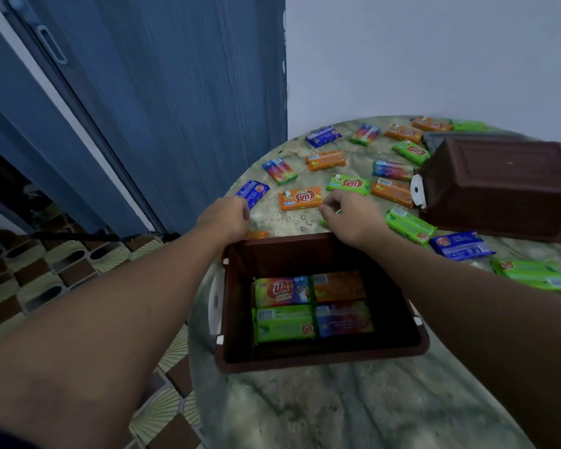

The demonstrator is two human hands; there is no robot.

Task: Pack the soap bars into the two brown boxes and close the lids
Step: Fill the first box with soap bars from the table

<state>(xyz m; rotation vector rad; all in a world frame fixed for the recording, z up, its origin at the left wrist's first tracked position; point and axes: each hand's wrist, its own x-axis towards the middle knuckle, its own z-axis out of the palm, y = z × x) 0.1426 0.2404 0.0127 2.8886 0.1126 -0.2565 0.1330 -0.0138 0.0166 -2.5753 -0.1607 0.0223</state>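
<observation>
Near box (321, 358) open w/ four bars (311, 307) flat on its floor, two by two; far more bars (300, 197) scattered across the table (337, 409). 2nd box (499, 186) sits far right, tipped over, base showing.

Both hands just past the near box's far rim, apart. Left hand (224, 217) fingers curled over an orange bar (256, 234) mostly hidden under it; right hand (353, 218) curled on something green, prob. a bar. Can't tell if either has a firm grip.

Bars: small, stiff blocks in glossy wrap, prob. light-ish but slick. Best pinched across the short sides, laid flat.

Table round, marbled green, smooth, so bars should slide easily. Blue folding door (162, 102) at left, plain wall behind, patterned tile floor (46, 286) below left.
</observation>
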